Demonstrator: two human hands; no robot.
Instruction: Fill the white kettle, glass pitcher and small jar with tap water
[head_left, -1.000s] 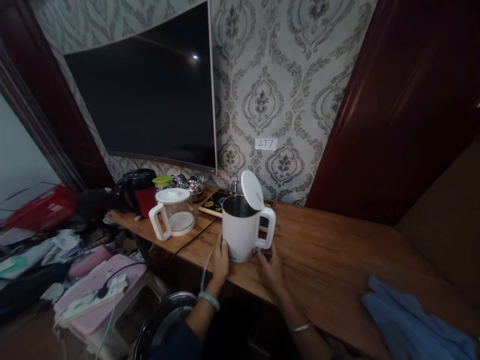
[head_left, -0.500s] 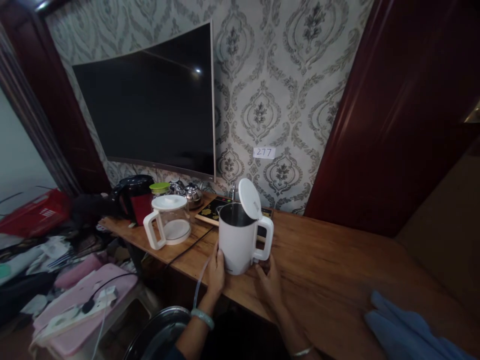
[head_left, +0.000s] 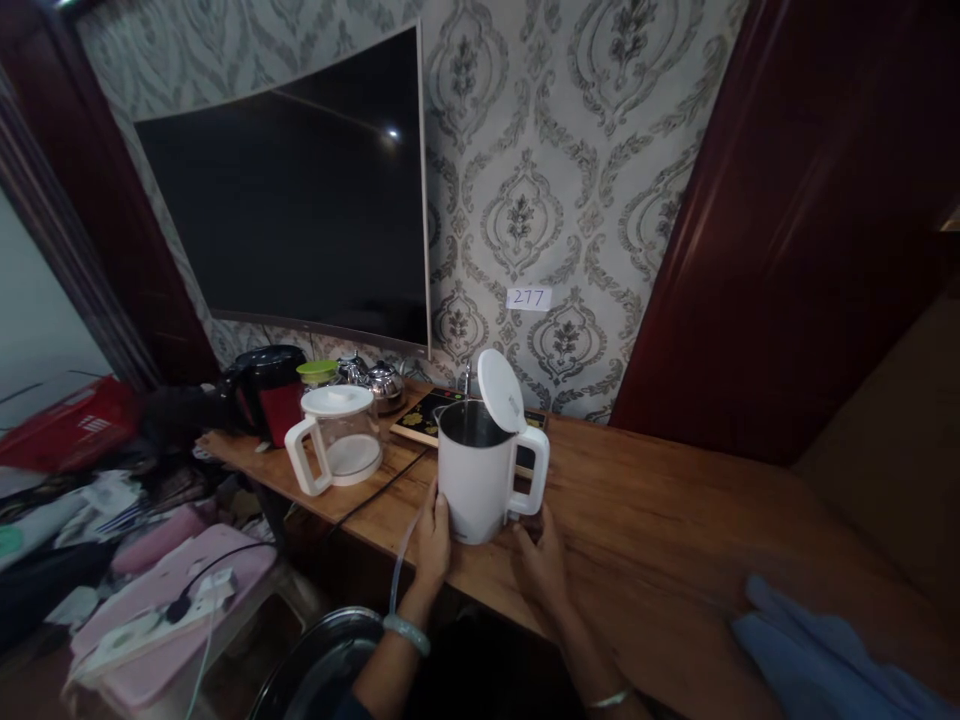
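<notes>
A white electric kettle stands upright near the table's front edge, its handle to the right. The white lid is raised, showing the dark metal inside. My left hand is closed against the kettle's lower left side, fingers partly behind it. Below the handle, my right hand is curled at the lower right edge of the kettle, its fingertips partly hidden. Left of the kettle stands a glass pot with a white lid and handle. Behind is a black induction cooker with gold flowers and a small metal tap.
Shiny metal teapots, a green-lidded jar and a red and black appliance line the back left. A blue cloth lies at right. A pink stool bears a power strip; a dark basin is below the edge.
The view has tilted slightly, so things sit a little higher in the picture. Both hands stay at the kettle, and its lid remains raised.
</notes>
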